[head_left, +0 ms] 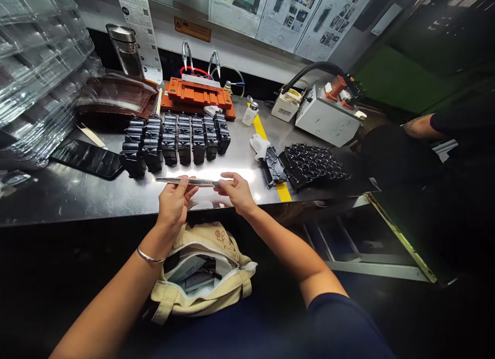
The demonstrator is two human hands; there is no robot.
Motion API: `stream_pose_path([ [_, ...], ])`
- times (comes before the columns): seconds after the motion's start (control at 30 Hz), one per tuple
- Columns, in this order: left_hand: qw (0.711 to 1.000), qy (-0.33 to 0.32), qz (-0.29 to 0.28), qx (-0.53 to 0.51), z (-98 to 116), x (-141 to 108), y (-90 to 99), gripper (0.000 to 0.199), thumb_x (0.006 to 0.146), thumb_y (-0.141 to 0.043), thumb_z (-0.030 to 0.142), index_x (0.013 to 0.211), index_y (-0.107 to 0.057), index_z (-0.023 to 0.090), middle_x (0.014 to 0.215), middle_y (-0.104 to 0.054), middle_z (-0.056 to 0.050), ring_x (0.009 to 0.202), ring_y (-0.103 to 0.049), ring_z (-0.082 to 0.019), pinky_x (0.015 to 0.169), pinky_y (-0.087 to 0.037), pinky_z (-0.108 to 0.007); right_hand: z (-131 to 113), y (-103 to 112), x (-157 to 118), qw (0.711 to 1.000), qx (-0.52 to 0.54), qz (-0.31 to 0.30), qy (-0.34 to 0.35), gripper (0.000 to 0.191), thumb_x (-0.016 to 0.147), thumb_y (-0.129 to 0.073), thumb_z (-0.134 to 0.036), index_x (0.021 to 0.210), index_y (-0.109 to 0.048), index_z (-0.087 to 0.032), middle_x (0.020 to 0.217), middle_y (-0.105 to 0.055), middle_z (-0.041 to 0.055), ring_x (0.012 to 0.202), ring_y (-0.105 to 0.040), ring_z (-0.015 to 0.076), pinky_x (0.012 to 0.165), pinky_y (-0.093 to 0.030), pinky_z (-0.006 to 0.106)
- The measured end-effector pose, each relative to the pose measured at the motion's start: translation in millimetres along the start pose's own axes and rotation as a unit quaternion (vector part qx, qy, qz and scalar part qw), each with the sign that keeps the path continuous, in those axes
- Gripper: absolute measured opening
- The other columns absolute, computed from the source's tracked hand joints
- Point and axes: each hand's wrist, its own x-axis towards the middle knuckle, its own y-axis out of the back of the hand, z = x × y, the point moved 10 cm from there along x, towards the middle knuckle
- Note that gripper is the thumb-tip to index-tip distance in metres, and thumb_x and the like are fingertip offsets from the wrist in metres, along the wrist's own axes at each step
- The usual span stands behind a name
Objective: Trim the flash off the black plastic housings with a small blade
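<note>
Both forearms reach up toward the bench (88, 199), the left hand (172, 201) from seven o'clock and the right hand (236, 193) from four. The left pinches a slim, straight stick (201, 182) between thumb and fingers, and the right grips its right-hand end, so it lies nearly level near the bench's front edge. It is dark with a metallic shine, perhaps tweezers, though too thin here to be sure.

From the stick, seven black, ridged blocks (184, 140) stand in a row at eleven to twelve o'clock, the orange holder (199, 95) behind them. Knobbly black parts (313, 165) sit at three. At six, below the bench edge, a soft beige cloth bag (193, 302) gapes open. Bare, shiny steel runs between blocks and hands, and widens toward nine.
</note>
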Motion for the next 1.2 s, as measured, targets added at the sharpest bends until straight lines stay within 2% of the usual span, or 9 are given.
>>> stream_pose_path([
  [0.1, 1.0, -0.004, 0.006, -0.006, 1, 1, 2.0, 0.018, 0.083, -0.076, 0.022, 0.086, -0.059, 0.014, 0.086, -0.071, -0.002, 0.062, -0.068, -0.008, 0.056, -0.059, -0.021, -3, -1, 3, 1.0, -0.008, 0.004, 0.029, 0.025, 0.081, -0.074, -0.021, 0.1, -0.057, -0.018, 0.065, -0.069, -0.0036, 0.065, -0.07, 0.0121, 0.066, -0.054, 0.024],
  [0.47, 0.998, -0.042, 0.036, -0.038, 10, 4, 6.6, 0.016, 0.084, -0.071, 0.016, 0.078, -0.057, 0.015, 0.084, -0.07, -0.001, 0.069, -0.069, -0.007, 0.067, -0.06, -0.018, -8, -5, 5, 1.0, -0.024, 0.01, 0.017, 0.016, 0.085, -0.064, -0.011, 0.098, -0.058, -0.017, 0.06, -0.067, -0.0049, 0.062, -0.069, 0.0102, 0.061, -0.051, 0.021],
  [0.7, 0.999, -0.028, 0.014, -0.001, 6, 0, 0.9, 0.011, 0.083, -0.071, 0.019, 0.085, -0.062, 0.015, 0.085, -0.072, -0.002, 0.07, -0.069, -0.009, 0.067, -0.061, -0.021, 3, -23, 8, 0.999, -0.008, -0.047, -0.013, 0.021, 0.084, -0.071, -0.017, 0.101, -0.059, -0.017, 0.065, -0.07, -0.0017, 0.066, -0.071, 0.0122, 0.066, -0.057, 0.024],
  [0.87, 0.999, -0.015, 0.019, 0.048, 9, -7, 0.1, 0.009, 0.086, -0.068, 0.02, 0.087, -0.061, 0.015, 0.081, -0.071, 0.0, 0.066, -0.068, -0.008, 0.066, -0.061, -0.021, 7, -34, 11, 0.99, -0.109, -0.072, 0.045, 0.019, 0.094, -0.059, -0.03, 0.108, -0.061, -0.017, 0.078, -0.072, 0.0027, 0.077, -0.072, 0.0152, 0.063, -0.058, 0.026],
  [0.97, 0.995, 0.003, 0.026, 0.099, 24, 1, 8.1, 0.009, 0.086, -0.068, 0.018, 0.083, -0.06, 0.015, 0.072, -0.068, -0.001, 0.061, -0.068, -0.012, 0.055, -0.06, -0.023, -2, -32, 18, 0.978, -0.174, -0.076, 0.086, 0.021, 0.092, -0.062, -0.032, 0.107, -0.067, -0.018, 0.092, -0.074, 0.0051, 0.092, -0.07, 0.0194, 0.079, -0.059, 0.035],
  [1.03, 0.99, -0.005, 0.051, 0.134, 41, 11, 19.5, 0.012, 0.088, -0.063, 0.017, 0.079, -0.057, 0.015, 0.068, -0.066, -0.001, 0.058, -0.066, -0.011, 0.05, -0.057, -0.02, -16, -30, 23, 0.957, -0.247, -0.069, 0.138, 0.02, 0.088, -0.068, -0.027, 0.107, -0.07, -0.019, 0.113, -0.072, 0.0079, 0.114, -0.062, 0.0226, 0.099, -0.051, 0.041],
  [1.07, 0.986, -0.013, 0.067, 0.152, 50, 18, 25.9, 0.015, 0.09, -0.06, 0.016, 0.076, -0.055, 0.016, 0.066, -0.064, 0.0, 0.056, -0.065, -0.01, 0.049, -0.056, -0.018, -22, -32, 25, 0.933, -0.31, -0.072, 0.167, 0.023, 0.087, -0.07, -0.025, 0.108, -0.071, -0.019, 0.123, -0.068, 0.009, 0.123, -0.056, 0.0245, 0.106, -0.046, 0.042],
  [1.13, 0.977, -0.016, 0.086, 0.195, 61, 28, 36.4, 0.02, 0.093, -0.054, 0.014, 0.073, -0.053, 0.016, 0.063, -0.061, -0.001, 0.053, -0.063, -0.009, 0.048, -0.053, -0.016, -26, -43, 28, 0.866, -0.443, -0.095, 0.212, 0.025, 0.085, -0.073, -0.025, 0.11, -0.073, -0.019, 0.131, -0.063, 0.0111, 0.127, -0.048, 0.0278, 0.11, -0.039, 0.045],
  [1.2, 0.966, -0.006, 0.081, 0.247, 64, 33, 44.0, 0.024, 0.094, -0.051, 0.016, 0.07, -0.053, 0.015, 0.063, -0.061, -0.003, 0.052, -0.063, -0.01, 0.049, -0.054, -0.018, -21, -50, 30, 0.805, -0.538, -0.107, 0.228, 0.02, 0.088, -0.069, -0.029, 0.105, -0.074, -0.018, 0.124, -0.065, 0.0128, 0.121, -0.049, 0.0288, 0.106, -0.04, 0.045],
])
